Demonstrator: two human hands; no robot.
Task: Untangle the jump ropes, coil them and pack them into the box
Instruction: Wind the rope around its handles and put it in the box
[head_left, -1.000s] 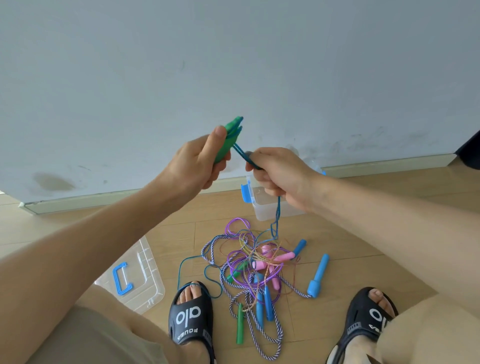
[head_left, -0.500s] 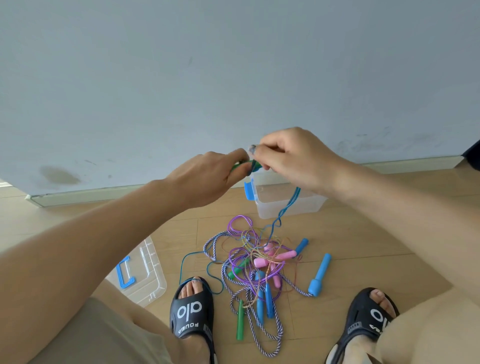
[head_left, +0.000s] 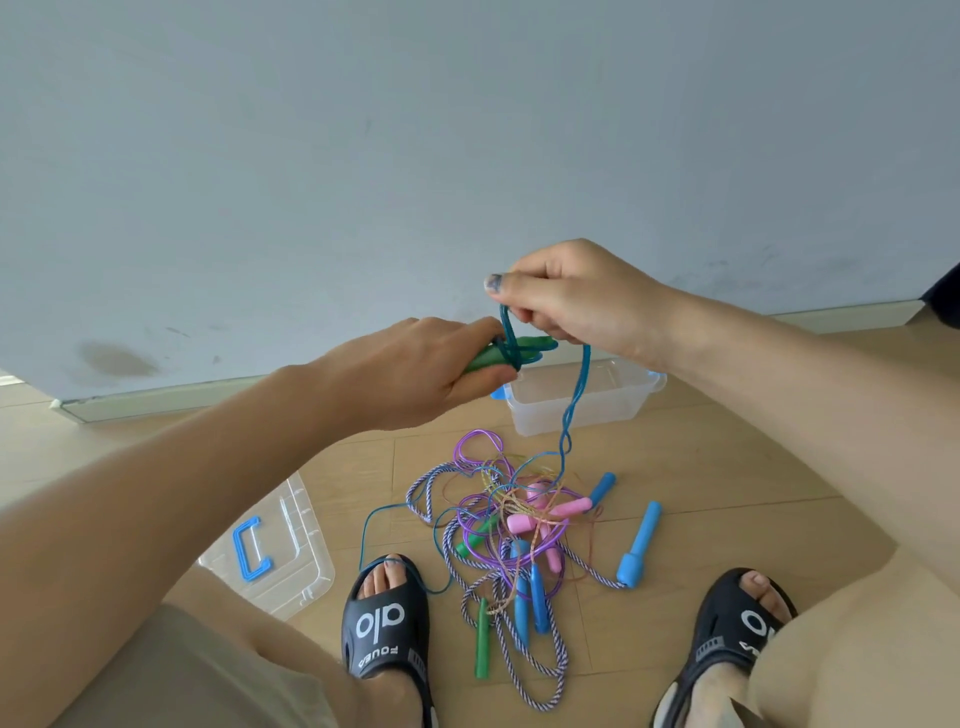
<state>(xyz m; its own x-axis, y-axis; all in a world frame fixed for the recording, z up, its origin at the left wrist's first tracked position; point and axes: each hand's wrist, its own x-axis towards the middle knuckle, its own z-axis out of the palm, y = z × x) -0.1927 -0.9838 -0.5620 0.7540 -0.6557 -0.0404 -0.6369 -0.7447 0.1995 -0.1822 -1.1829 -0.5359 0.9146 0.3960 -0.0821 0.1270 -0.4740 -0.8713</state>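
At lower centre we read "alo" on the left sandal (head_left: 385, 621). Above it, our left hand (head_left: 415, 371) grips green handles (head_left: 524, 351); our right hand (head_left: 566, 301) pinches their blue rope (head_left: 574, 402) above the box (head_left: 582, 397).

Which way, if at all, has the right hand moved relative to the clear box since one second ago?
Yes. The right hand has risen: it covered part of the clear box earlier and now sits above the rim, pinching the blue rope.

Bare forearms (head_left: 208, 467), beige shorts (head_left: 171, 670), black slide sandals (head_left: 384, 629) lettered white
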